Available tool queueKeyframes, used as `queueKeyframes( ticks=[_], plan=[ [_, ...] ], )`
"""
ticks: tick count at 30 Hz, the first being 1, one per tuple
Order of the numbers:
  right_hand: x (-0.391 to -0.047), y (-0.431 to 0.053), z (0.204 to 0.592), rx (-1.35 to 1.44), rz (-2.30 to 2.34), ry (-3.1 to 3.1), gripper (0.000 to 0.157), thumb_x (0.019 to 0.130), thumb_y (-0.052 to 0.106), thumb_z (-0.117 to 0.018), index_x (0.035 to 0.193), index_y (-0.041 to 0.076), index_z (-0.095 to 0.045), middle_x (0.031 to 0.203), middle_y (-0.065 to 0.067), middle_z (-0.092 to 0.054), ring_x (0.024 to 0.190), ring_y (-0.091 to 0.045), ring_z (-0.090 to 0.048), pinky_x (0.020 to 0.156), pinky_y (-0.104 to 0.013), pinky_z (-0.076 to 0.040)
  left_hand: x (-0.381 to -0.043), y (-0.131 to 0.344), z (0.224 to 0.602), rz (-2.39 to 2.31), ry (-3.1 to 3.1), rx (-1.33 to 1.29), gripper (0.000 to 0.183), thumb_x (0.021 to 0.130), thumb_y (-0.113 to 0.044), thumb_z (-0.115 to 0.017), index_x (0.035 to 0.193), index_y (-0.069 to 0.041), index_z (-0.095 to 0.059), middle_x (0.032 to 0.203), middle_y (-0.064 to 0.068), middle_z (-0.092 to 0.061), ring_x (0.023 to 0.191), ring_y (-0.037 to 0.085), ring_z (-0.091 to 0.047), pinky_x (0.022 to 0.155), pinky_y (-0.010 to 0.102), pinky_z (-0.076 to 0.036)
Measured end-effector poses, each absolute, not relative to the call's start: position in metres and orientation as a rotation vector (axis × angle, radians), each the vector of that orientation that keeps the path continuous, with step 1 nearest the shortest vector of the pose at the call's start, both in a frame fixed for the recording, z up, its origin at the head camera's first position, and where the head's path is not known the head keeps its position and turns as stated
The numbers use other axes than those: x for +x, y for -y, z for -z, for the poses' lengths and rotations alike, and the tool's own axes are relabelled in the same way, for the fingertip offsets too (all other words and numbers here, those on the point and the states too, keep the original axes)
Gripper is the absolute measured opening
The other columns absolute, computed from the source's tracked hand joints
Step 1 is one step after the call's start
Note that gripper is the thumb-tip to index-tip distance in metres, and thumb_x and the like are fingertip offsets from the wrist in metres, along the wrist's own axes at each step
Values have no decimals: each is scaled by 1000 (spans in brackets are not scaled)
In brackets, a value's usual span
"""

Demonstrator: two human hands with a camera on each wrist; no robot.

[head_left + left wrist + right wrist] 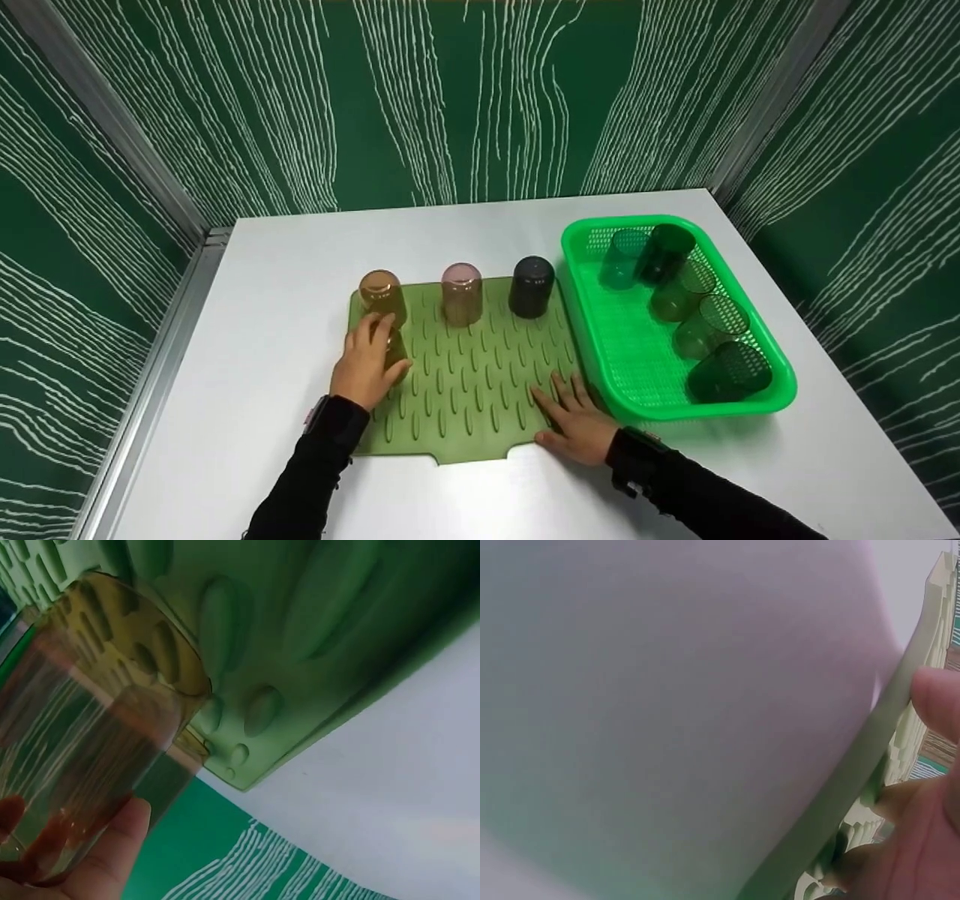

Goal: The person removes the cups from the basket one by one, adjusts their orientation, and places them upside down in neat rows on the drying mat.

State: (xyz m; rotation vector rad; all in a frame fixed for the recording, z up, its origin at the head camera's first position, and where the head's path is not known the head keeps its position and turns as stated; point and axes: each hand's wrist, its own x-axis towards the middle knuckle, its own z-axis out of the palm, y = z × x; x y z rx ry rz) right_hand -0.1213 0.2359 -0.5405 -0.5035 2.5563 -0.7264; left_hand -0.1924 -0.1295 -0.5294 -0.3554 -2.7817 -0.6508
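My left hand (367,367) grips a yellowish see-through drinking glass (395,349) at the left side of the green drying mat (480,442). In the left wrist view this glass (90,705) has its open rim toward the mat, with thumb and fingers around its base end. Just behind it an orange glass (382,298) stands upside down on the mat. A pink glass (462,296) and a dark grey glass (532,289) stand upside down along the same back row. My right hand (581,427) rests with fingers spread on the mat's near right corner.
A green plastic basket (600,375) stands right of the mat, beside my right hand. Several tinted glasses, among them a teal glass (624,259) and a dark green glass (729,373), lean inside along its back and right side. Patterned green panels (480,97) surround the white table (262,300).
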Motion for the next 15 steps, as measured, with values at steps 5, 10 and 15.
queueKeyframes(
  ticks=[5, 10, 15],
  plan=[
    [-121, -236, 541, -491, 736, -2563, 79, 114, 33, -68, 174, -3, -32, 180, -46, -7, 166, -73, 4, 133, -80, -26, -193, 129, 530, 680, 2765, -387, 78, 97, -25, -91, 160, 2, -54, 163, 36, -49, 148, 58, -54, 104, 66, -62],
    [-121, -233, 540, -488, 724, -2581, 79, 113, 32, -70, 174, -3, -34, 181, -45, -11, 167, -72, -1, 134, -81, -23, -193, 128, 525, 610, 2776, -390, 77, 102, -29, -85, 162, 6, -52, 164, 38, -48, 152, 61, -50, 119, 68, -54],
    [-120, -227, 536, -528, 677, -2648, 78, 111, 33, -72, 172, -2, -39, 181, -40, -20, 168, -69, -12, 134, -84, -17, -190, 119, 515, 535, 2822, -375, 80, 105, -35, -80, 165, 7, -48, 170, 36, -44, 160, 61, -41, 131, 70, -40]
  ],
)
